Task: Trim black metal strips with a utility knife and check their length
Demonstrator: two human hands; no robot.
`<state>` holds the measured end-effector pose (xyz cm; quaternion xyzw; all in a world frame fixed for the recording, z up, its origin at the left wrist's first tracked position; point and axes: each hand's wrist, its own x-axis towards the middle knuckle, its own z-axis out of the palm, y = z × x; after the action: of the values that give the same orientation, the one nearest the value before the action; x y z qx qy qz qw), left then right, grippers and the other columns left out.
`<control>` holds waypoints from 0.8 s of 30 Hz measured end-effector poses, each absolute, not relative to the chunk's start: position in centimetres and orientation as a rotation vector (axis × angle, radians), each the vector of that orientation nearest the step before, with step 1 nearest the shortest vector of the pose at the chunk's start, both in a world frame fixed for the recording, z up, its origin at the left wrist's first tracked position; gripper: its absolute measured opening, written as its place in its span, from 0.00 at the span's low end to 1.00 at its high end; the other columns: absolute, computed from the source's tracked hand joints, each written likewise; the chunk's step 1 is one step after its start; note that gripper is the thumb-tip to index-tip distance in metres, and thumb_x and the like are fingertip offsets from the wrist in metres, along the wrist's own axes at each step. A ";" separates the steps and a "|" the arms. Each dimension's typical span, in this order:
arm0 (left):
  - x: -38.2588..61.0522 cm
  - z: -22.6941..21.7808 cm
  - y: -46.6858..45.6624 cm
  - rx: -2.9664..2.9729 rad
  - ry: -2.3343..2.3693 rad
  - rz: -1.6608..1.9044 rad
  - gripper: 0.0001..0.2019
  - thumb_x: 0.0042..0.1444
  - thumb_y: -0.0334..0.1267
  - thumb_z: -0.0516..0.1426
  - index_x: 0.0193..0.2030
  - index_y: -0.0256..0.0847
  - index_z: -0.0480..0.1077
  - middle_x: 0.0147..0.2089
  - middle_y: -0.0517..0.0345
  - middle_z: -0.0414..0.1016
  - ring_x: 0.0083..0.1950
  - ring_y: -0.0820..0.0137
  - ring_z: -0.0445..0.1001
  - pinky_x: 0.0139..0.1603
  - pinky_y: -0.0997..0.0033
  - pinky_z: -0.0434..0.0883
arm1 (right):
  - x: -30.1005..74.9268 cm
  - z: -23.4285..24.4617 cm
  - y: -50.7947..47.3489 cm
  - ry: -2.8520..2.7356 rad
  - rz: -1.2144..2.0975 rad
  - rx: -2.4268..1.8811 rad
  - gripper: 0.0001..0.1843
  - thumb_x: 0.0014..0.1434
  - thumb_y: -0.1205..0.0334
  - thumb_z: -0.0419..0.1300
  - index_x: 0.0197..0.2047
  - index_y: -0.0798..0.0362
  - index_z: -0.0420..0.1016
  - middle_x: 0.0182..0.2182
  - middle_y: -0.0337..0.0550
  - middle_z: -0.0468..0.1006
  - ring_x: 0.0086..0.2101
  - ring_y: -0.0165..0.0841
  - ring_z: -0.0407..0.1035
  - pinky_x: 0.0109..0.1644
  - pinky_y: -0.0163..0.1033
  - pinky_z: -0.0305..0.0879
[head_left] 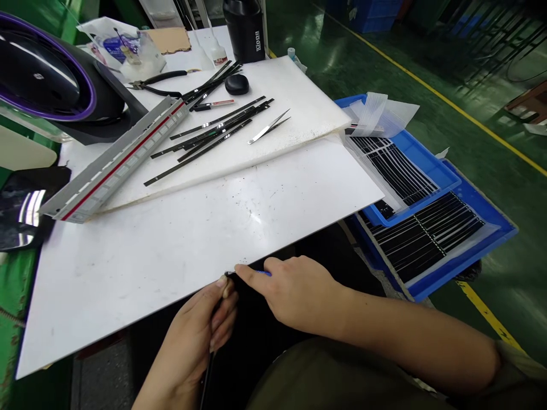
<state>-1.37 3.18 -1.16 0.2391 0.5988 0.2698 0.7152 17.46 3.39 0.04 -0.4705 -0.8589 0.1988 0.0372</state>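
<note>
At the table's front edge, my left hand (207, 316) pinches a thin black strip (207, 373). The strip hangs down below the fingers, and a small dark tip of it shows just past the thumb. My right hand (294, 287) is curled round a slim blue tool (265, 273), mostly hidden by the fingers, so its kind is unclear. The right index finger reaches to the strip's tip, close beside the left thumb. Several more black strips (213, 132) lie on the white foam board (299, 94), with silver tweezers (268, 127) to their right.
A grey box with a red stripe (122, 162) leans across the table's left. Black-handled pliers (160, 77), a marker (213, 105), a black mouse-shaped object (236, 84) and a black bottle (244, 34) stand or lie behind. Blue trays (447, 176) of strips sit at right.
</note>
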 end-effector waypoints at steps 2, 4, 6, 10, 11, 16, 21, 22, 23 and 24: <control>-1.4 -1.2 3.2 0.529 1.320 0.599 0.17 0.60 0.50 0.57 0.28 0.41 0.61 0.16 0.72 0.51 0.16 0.81 0.43 0.14 0.84 0.46 | 17.5 0.0 3.4 -2.610 0.654 -1.436 0.31 0.64 0.67 0.48 0.69 0.44 0.56 0.32 0.41 0.76 0.24 0.36 0.70 0.25 0.39 0.55; -1.5 -1.2 3.2 0.524 1.311 0.602 0.18 0.60 0.50 0.58 0.27 0.41 0.61 0.16 0.72 0.51 0.16 0.81 0.43 0.14 0.84 0.46 | 17.6 0.0 3.5 -2.590 0.691 -1.426 0.31 0.64 0.66 0.48 0.69 0.44 0.56 0.33 0.41 0.77 0.26 0.37 0.71 0.26 0.39 0.56; -1.5 -1.3 3.2 0.519 1.309 0.603 0.18 0.60 0.50 0.58 0.27 0.41 0.61 0.16 0.72 0.51 0.16 0.81 0.44 0.14 0.84 0.47 | 17.7 0.1 3.7 -2.590 0.713 -1.416 0.30 0.64 0.66 0.48 0.69 0.45 0.57 0.34 0.42 0.77 0.27 0.37 0.72 0.26 0.39 0.57; -1.4 -1.3 3.2 0.515 1.305 0.597 0.18 0.61 0.49 0.56 0.27 0.41 0.61 0.16 0.71 0.51 0.16 0.81 0.43 0.14 0.84 0.47 | 17.8 0.3 3.9 -2.605 0.743 -1.403 0.30 0.64 0.66 0.48 0.69 0.45 0.57 0.34 0.42 0.78 0.28 0.37 0.73 0.27 0.39 0.58; -1.4 -1.2 3.2 0.514 1.303 0.595 0.18 0.62 0.49 0.56 0.27 0.41 0.60 0.16 0.71 0.51 0.16 0.81 0.43 0.14 0.84 0.47 | 17.8 0.4 3.9 -2.608 0.741 -1.408 0.30 0.64 0.66 0.48 0.69 0.45 0.56 0.34 0.42 0.77 0.27 0.38 0.73 0.27 0.39 0.59; -1.5 -1.2 3.2 0.514 1.302 0.599 0.18 0.61 0.50 0.57 0.27 0.41 0.61 0.16 0.71 0.50 0.17 0.81 0.43 0.14 0.84 0.48 | 17.6 0.6 3.8 -2.657 0.683 -1.416 0.31 0.63 0.67 0.48 0.69 0.45 0.57 0.33 0.43 0.76 0.25 0.38 0.71 0.24 0.40 0.58; -1.7 -1.6 3.3 0.519 1.286 0.604 0.19 0.60 0.51 0.57 0.27 0.41 0.61 0.16 0.71 0.50 0.16 0.81 0.43 0.14 0.84 0.48 | 17.2 0.3 3.4 -2.672 0.594 -1.450 0.31 0.64 0.67 0.48 0.70 0.47 0.55 0.35 0.45 0.74 0.25 0.37 0.70 0.23 0.39 0.57; -1.7 -1.7 3.3 0.517 1.281 0.607 0.18 0.60 0.51 0.57 0.27 0.41 0.61 0.16 0.71 0.50 0.16 0.81 0.43 0.14 0.84 0.48 | 17.1 0.1 3.2 -2.669 0.576 -1.455 0.32 0.64 0.66 0.49 0.70 0.47 0.55 0.35 0.45 0.74 0.25 0.37 0.70 0.22 0.39 0.56; -1.8 -1.7 3.3 0.509 1.275 0.611 0.18 0.61 0.50 0.57 0.27 0.41 0.61 0.16 0.71 0.50 0.16 0.81 0.43 0.13 0.85 0.48 | 17.0 -0.1 2.9 -2.664 0.557 -1.458 0.32 0.63 0.66 0.49 0.71 0.47 0.54 0.35 0.45 0.74 0.25 0.37 0.70 0.22 0.39 0.56; -1.9 -1.8 3.3 0.498 1.262 0.614 0.18 0.61 0.50 0.57 0.27 0.41 0.61 0.15 0.71 0.50 0.16 0.81 0.42 0.13 0.85 0.48 | 17.0 -0.3 2.6 -2.658 0.542 -1.461 0.33 0.63 0.67 0.49 0.71 0.47 0.53 0.35 0.44 0.73 0.25 0.37 0.70 0.22 0.39 0.55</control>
<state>-1.86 3.31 -1.79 0.2266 0.5743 0.2793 0.7354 17.02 2.58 -0.32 -0.4740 -0.8623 0.1758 0.0303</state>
